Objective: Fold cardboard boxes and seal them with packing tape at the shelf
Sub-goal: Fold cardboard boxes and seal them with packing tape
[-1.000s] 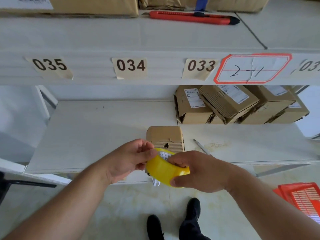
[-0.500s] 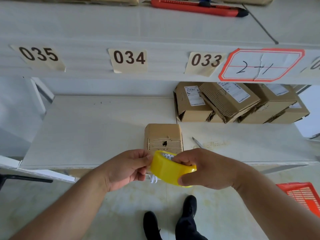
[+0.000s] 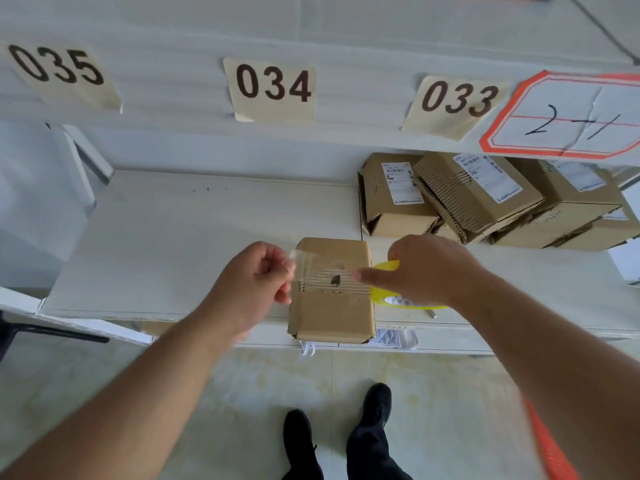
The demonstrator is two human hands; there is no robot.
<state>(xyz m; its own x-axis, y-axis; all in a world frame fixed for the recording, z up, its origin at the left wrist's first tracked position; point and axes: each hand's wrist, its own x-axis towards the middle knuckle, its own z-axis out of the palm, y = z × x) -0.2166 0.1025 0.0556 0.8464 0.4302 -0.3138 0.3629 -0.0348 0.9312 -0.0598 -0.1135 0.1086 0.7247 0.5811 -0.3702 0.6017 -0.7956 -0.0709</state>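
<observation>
A small brown cardboard box [image 3: 330, 313] lies at the front edge of the lower white shelf [image 3: 173, 244], closed, with a torn hole in its top. My right hand [image 3: 426, 268] grips a yellow roll of clear packing tape [image 3: 388, 292] at the box's right side. My left hand [image 3: 256, 278] pinches the free end of the tape [image 3: 303, 256] at the box's left side. A clear strip stretches between both hands, just above the box top.
Several labelled brown boxes [image 3: 478, 199] are stacked at the back right of the shelf. Number tags 035, 034, 033 hang on the upper shelf edge [image 3: 273, 86]. An orange crate [image 3: 550, 445] stands on the floor at the right. My black shoes [image 3: 346, 434] are below.
My hands have drawn apart, pulling a strip of tape off the roll and stretching it across the box top. The roll moved right, my left hand left and up.
</observation>
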